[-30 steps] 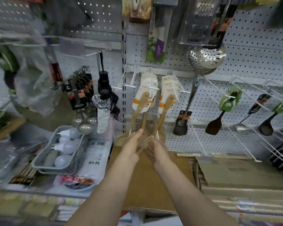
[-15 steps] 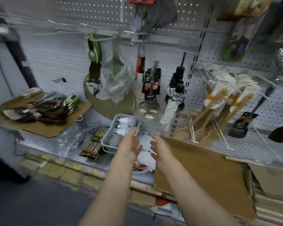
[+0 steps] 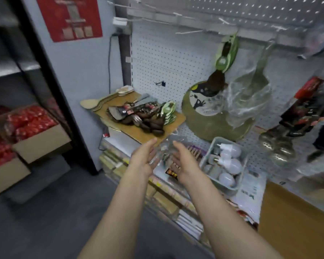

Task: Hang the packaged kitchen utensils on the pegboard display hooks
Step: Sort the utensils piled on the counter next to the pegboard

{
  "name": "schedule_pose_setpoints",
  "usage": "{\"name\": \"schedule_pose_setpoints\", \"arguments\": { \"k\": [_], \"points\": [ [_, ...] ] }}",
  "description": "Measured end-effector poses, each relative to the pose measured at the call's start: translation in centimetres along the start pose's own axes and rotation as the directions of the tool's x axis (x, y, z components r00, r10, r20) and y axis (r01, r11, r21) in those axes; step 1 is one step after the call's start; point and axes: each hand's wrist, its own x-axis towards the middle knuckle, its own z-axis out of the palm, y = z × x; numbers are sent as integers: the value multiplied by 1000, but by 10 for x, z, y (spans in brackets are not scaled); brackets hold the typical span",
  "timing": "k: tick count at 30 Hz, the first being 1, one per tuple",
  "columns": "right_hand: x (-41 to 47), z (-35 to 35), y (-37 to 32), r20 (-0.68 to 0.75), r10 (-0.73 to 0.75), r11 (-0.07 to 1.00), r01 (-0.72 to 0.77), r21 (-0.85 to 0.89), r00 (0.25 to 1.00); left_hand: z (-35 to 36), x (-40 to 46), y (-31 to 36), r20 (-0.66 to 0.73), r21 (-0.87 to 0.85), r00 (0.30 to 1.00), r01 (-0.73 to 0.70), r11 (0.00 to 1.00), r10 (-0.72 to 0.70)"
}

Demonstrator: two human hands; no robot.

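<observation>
Head: utensil pile beyond left hand.

Motion blur is smearing the strainers and red-black packs at right, the frame edge is cutting off the red boxes at left, and print on the poster is staying too soft to read.

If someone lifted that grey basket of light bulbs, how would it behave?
The grey basket would probably feel light, since it holds only white light bulbs. They lie loose in a heap, so tilting it would likely make them roll and knock together. They look fragile, so a level, gentle lift seems wise.
</observation>
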Motion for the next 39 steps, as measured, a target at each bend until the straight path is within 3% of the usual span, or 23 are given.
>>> {"name": "schedule_pose_setpoints", "arguments": {
  "k": [10,16,21,30,39],
  "points": [
    [125,141,-16,133,30,999,-27,-25,991,-61,115,113,-154,-93,985,-94,991,79],
    [209,224,-68,263,20,1000,-20,-2,965,-50,192,215,-209,-58,965,-176,983,161],
    [280,273,-108,284,-7,999,16,-28,959,-29,260,286,-215,-32,951,-233,972,222],
    [369,321,-115,160,86,995,-78,-57,983,-55,365,328,-224,-38,960,-180,983,167],
    [445,390,-123,-50,172,983,-168,74,984,-70,490,407,-20,149,1000,6,989,-3]
  ]
}}
